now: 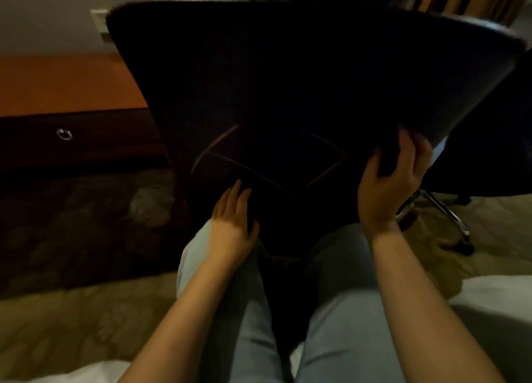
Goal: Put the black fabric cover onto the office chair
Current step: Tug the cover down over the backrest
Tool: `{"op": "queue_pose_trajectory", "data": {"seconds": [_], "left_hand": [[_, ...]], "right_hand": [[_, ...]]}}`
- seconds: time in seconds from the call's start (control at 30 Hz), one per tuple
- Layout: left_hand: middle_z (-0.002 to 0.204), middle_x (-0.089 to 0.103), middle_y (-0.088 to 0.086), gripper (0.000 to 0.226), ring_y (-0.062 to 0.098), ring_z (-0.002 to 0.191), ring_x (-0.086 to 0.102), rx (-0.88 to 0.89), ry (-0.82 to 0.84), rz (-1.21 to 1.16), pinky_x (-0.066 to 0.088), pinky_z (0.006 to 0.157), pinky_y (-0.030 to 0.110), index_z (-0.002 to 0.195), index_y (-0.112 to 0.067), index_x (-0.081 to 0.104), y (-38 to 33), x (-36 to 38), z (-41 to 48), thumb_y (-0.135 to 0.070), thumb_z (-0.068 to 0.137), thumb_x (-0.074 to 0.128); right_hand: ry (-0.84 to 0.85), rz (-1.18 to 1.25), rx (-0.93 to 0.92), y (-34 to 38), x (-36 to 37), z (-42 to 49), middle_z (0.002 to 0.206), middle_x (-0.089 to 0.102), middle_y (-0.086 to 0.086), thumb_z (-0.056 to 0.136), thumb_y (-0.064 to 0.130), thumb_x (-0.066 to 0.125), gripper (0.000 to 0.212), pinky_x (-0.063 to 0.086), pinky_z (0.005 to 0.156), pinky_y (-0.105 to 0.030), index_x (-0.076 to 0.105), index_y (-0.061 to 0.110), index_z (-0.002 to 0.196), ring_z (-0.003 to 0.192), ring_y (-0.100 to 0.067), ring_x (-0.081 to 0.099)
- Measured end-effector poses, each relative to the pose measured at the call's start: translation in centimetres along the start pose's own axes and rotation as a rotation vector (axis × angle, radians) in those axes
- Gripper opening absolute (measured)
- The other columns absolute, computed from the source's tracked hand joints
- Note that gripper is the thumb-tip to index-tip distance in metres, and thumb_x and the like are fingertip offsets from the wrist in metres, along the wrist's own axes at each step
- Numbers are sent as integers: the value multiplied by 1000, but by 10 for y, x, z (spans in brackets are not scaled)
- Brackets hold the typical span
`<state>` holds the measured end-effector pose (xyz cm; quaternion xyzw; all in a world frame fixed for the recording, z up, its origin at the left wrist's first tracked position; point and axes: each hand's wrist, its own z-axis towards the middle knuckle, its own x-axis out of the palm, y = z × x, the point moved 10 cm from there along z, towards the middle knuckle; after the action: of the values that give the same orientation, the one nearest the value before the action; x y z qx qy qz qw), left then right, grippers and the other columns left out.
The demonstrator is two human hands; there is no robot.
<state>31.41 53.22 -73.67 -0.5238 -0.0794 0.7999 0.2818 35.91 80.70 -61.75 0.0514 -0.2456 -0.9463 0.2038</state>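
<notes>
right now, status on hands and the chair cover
Left hand flat against black fabric cover, low centre. Right hand grips its lower right edge. Cover seems over office chair back; dim, unsure. Nothing blocking.

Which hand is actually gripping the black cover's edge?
The right hand: its fingers curl round the black cover at the lower right edge. The left hand only lies flat against it.

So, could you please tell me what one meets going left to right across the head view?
Drawer ring pull, left hand, right hand gripping the chair back, chrome chair base.
</notes>
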Motion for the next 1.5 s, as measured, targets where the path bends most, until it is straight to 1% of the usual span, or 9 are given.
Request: {"op": "queue_pose_trajectory", "data": {"seconds": [0.2, 0.43, 0.6, 0.7, 0.8, 0.9, 1.07, 1.27, 1.5], "left_hand": [[102, 66, 16, 35, 35, 95, 60, -215, -36, -62, 48, 78, 36, 110, -5, 63, 30, -4, -8, -24, 82, 52], [70, 65, 8, 31, 31, 65, 61, -110, 60, 85, 47, 59, 35, 86, -10, 68, 21, 7, -2, -32, 82, 47], [98, 69, 10, 47, 32, 92, 63, -191, 261, 77, 49, 76, 37, 107, -14, 68, 16, 29, 15, -42, 84, 38], [106, 67, 8, 58, 30, 100, 61, -179, 173, -7, 53, 79, 43, 113, -18, 66, 7, 24, 29, -51, 83, 29], [100, 69, 12, 43, 34, 95, 63, -156, 143, -29, 52, 75, 40, 108, -12, 68, 1, 25, 31, -37, 86, 42], [102, 68, 13, 32, 34, 97, 63, -185, 183, -15, 48, 75, 35, 112, -11, 68, -4, 31, 25, -27, 91, 49], [123, 61, 9, 35, 27, 114, 55, -149, 325, 59, 43, 87, 32, 129, -15, 57, -14, 49, 19, -27, 97, 50], [113, 65, 12, 30, 31, 108, 59, -183, 247, 22, 44, 80, 33, 121, -13, 63, -10, 42, 20, -22, 93, 57], [105, 67, 12, 26, 32, 100, 61, -162, 258, 11, 45, 73, 34, 116, -13, 65, -14, 45, 21, -22, 93, 57]], "right_hand": [[-143, -98, -47, -13, 17, -12, 131, 41, -17, 96, 13, 54, 32, 41, 104, -44, 60, 6, 126, 126, -27, 41], [121, -137, -213, 10, 64, -47, 143, 34, -27, 98, 7, 44, 36, 22, 117, -42, 43, 6, 134, 133, -42, 28], [106, -94, -257, 2, 58, -42, 142, 38, -25, 92, -9, 45, 44, 24, 117, -40, 44, 4, 134, 137, -33, 29], [50, -99, -135, -25, 39, -34, 138, 41, -31, 83, -20, 50, 51, 27, 116, -45, 47, -6, 132, 133, -42, 35], [-2, -58, 1, -51, 26, -30, 141, 38, -30, 85, -20, 51, 50, 32, 110, -56, 45, -10, 133, 136, -39, 34], [-22, -57, -2, -37, 31, -36, 139, 42, -30, 85, -17, 51, 47, 31, 113, -48, 48, -9, 131, 133, -41, 37], [183, 23, -169, 22, 80, -69, 156, 24, 5, 93, -6, 45, 47, 21, 118, -43, 41, 11, 136, 147, -14, 8], [236, -54, -233, 14, 78, -65, 144, 33, -10, 90, -11, 48, 54, 27, 116, -47, 42, 16, 137, 147, -15, 11], [69, -49, 16, -46, 38, -40, 141, 36, -36, 92, -11, 44, 42, 27, 114, -54, 42, -9, 133, 137, -44, 30]]}}
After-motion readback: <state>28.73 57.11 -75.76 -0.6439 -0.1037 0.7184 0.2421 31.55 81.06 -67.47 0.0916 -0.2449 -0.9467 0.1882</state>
